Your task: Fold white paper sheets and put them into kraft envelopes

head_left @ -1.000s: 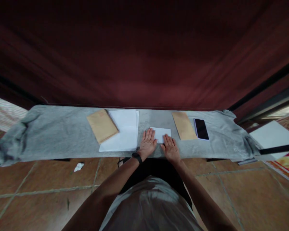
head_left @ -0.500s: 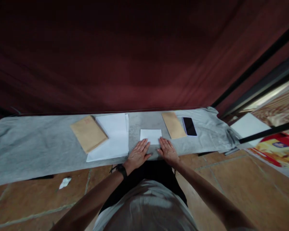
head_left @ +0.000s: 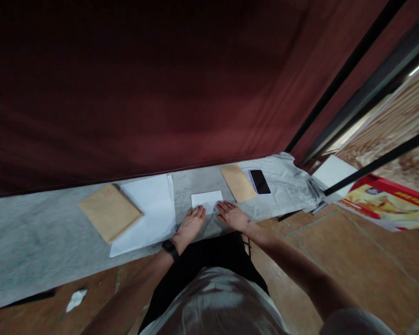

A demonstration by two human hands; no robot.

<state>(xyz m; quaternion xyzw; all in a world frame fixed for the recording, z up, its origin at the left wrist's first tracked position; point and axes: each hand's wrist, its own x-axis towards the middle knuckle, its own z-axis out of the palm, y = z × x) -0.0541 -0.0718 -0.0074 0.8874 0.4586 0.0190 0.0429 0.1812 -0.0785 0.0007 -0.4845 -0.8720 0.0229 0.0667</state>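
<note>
A small folded white paper (head_left: 206, 200) lies on the grey cloth-covered table (head_left: 38, 242). My left hand (head_left: 190, 224) rests flat with fingers stretched out, its fingertips at the paper's near left corner. My right hand (head_left: 232, 215) lies flat too, fingers out, touching the paper's near right corner. A black watch (head_left: 170, 248) is on my left wrist. Neither hand holds anything.
Left of the paper lie a stack of white sheets (head_left: 146, 211) and a brown envelope (head_left: 109, 211) partly on top. To the right are a narrower brown envelope (head_left: 237, 182) and a black phone (head_left: 260, 181). A dark red curtain (head_left: 143, 83) hangs behind. Crumpled paper (head_left: 76, 299) lies on the tiled floor.
Both hands have slid back off the folded paper toward me, so only the fingertips touch its near edge. The camera has turned to the right.
</note>
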